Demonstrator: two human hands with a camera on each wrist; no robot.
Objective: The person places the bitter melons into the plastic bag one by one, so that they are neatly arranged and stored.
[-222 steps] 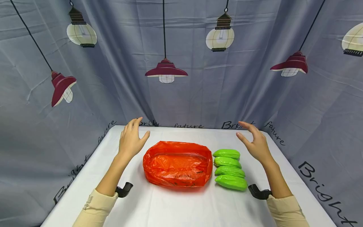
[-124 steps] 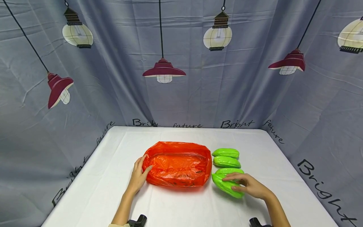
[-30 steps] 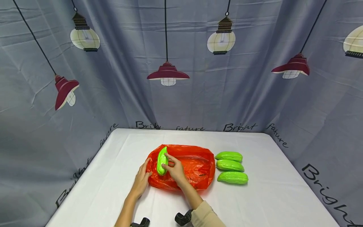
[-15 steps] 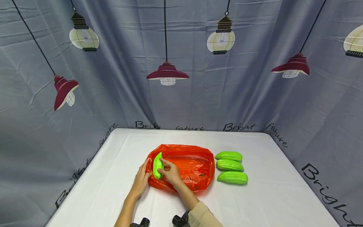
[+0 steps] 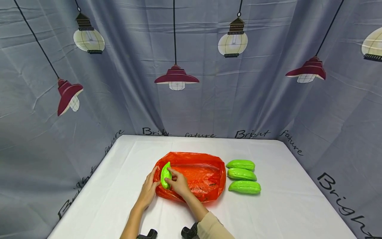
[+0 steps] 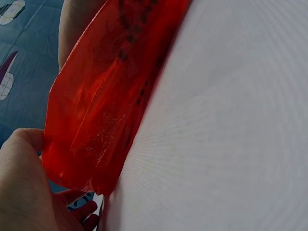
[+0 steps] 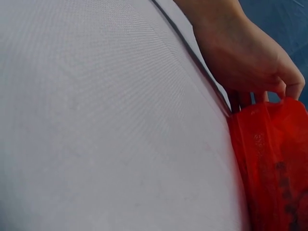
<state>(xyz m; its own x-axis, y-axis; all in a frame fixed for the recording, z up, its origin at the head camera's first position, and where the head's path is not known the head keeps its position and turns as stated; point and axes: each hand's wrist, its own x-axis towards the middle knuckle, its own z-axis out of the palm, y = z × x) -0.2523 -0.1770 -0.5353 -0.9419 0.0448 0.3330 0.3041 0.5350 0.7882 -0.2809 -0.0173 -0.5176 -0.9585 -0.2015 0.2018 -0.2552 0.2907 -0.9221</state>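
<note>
A red plastic bag (image 5: 195, 181) lies on the table with its wide mouth up. My left hand (image 5: 147, 191) holds the bag's left end, thumb over the rim and fingers outside, as the left wrist view shows with the left hand (image 6: 29, 183) at the lower left. My right hand (image 5: 179, 184) pinches a bright green, ridged bitter melon (image 5: 165, 176) between thumb and fingers, upright inside the bag's left end. The right wrist view shows the left hand (image 7: 245, 53) at the bag's rim; the right hand's fingers are out of sight there.
Three more bitter melons (image 5: 241, 174) lie in a column right of the bag. A white cloth covers the table (image 5: 283, 205). A grey curtain (image 5: 209, 106) with printed lamps stands behind and at both sides.
Earlier, my right hand picked up the nearest bitter melon and carried it left; over the last second it moves slightly left and lower into the bag. My left hand keeps its hold on the rim.
</note>
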